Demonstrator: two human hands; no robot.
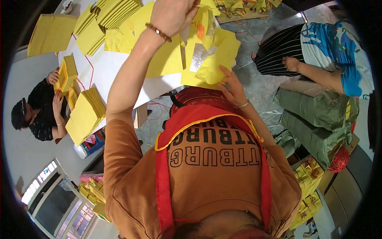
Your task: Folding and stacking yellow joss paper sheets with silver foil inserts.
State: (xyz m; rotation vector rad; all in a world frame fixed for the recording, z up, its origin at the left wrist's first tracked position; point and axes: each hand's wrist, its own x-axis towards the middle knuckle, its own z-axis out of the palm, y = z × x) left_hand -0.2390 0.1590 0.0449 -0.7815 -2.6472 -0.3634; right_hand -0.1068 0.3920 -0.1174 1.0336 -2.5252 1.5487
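A crumpled yellow paper sheet (pixel 217 65) with a silvery patch (pixel 197 57) beside it lies on flat yellow paper at the table's near edge. My right hand (pixel 234 88) grips the near right edge of this paper between thumb and fingers. Reaching over the far part of the table, my left hand (pixel 173 18) has its fingers curled in at the top of the picture, beside a folded yellow piece with an orange mark (pixel 200 30). Whatever those fingers hold is hidden.
Yellow paper stacks (pixel 119 12) cover the white table (pixel 97 69). A seated person (pixel 41 105) at left handles yellow packets; another (pixel 318 51) stands at right. Green wrapped bundles (pixel 310 107) and a red string ball (pixel 339 159) sit at right.
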